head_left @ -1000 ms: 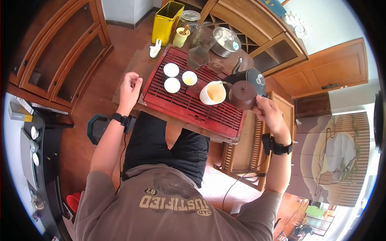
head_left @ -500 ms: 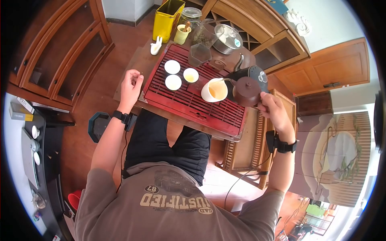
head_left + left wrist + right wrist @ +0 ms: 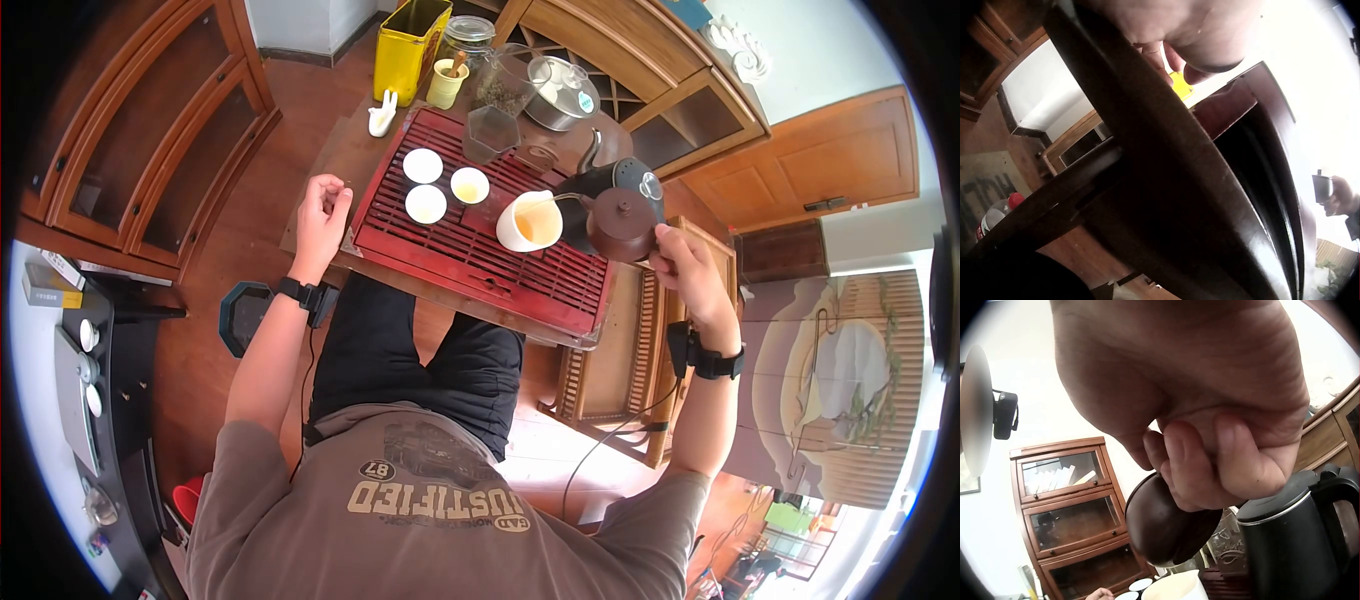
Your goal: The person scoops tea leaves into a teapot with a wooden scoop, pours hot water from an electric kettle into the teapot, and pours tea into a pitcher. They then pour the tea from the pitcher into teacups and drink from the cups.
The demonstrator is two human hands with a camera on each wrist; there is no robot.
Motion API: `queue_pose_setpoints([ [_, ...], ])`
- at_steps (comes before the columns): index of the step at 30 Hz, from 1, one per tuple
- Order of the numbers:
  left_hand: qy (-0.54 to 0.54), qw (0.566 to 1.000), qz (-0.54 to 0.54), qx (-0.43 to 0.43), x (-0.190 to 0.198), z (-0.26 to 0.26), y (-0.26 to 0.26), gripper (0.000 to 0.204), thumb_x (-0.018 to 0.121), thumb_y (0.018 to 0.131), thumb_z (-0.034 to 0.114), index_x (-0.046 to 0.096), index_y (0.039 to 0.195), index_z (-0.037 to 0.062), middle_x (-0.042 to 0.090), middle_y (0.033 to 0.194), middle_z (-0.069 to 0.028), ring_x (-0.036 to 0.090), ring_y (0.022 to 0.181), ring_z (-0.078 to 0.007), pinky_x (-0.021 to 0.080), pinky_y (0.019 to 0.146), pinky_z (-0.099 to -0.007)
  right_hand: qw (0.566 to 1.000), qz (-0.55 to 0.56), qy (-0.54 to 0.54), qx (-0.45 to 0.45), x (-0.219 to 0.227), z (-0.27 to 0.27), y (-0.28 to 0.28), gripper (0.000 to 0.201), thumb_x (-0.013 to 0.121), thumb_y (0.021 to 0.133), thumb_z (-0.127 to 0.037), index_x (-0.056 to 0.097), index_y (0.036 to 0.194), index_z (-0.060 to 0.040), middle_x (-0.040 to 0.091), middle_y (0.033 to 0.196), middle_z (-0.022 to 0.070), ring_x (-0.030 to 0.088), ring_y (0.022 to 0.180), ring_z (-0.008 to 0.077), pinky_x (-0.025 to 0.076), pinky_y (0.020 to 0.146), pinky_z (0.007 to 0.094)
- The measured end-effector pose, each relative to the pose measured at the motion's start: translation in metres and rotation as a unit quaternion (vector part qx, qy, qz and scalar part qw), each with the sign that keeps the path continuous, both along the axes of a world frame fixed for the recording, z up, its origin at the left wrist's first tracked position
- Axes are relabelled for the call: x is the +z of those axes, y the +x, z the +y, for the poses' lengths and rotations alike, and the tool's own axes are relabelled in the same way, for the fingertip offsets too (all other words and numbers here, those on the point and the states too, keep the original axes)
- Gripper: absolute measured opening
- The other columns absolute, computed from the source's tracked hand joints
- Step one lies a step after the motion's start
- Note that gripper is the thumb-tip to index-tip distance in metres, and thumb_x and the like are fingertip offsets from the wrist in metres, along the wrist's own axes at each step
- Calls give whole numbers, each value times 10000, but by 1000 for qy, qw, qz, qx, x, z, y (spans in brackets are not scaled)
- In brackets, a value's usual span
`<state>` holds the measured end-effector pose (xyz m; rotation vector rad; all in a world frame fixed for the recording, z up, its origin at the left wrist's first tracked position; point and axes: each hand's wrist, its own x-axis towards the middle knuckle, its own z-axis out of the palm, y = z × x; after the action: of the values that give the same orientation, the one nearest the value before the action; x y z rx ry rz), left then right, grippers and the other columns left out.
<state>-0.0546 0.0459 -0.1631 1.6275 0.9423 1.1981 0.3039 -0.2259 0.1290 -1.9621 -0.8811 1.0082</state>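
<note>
My right hand (image 3: 688, 272) grips the handle of a dark brown clay teapot (image 3: 622, 226), its spout reaching over the rim of a white pitcher (image 3: 514, 232) with amber tea inside. In the right wrist view the curled fingers (image 3: 1194, 472) partly hide the teapot (image 3: 1163, 522). The pitcher stands on a red slatted tea tray (image 3: 440, 240), right of three small white cups (image 3: 424, 203). Pale yellow tea shows in the cup (image 3: 469, 185) nearest the pitcher. My left hand (image 3: 322, 222) holds nothing, loosely curled beside the tray's left corner.
A black electric kettle (image 3: 640, 182) stands just behind the teapot. A glass pitcher (image 3: 491, 136) is at the tray's far edge. Beyond stand a yellow tin (image 3: 405, 60), a cream tool holder (image 3: 444, 88), a white rabbit figure (image 3: 381, 117) and a lidded steel pot (image 3: 562, 98).
My right hand and the teapot have shifted slightly right and away from me, the spout staying at the white pitcher. My left hand has hardly moved.
</note>
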Motion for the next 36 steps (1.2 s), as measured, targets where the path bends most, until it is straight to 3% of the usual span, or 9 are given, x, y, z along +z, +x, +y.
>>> queue_pose_setpoints([
  [36,-4,1000,-11,-11,0,0,0,138,656,1028,81,561,1123,48,587,914,18,544,780,-53,469,710,-229,1000,-17,16,11,13,-5,7,367,526,1106,-324,526,810,-107,427,723,-68,339,623,34,274,552,234],
])
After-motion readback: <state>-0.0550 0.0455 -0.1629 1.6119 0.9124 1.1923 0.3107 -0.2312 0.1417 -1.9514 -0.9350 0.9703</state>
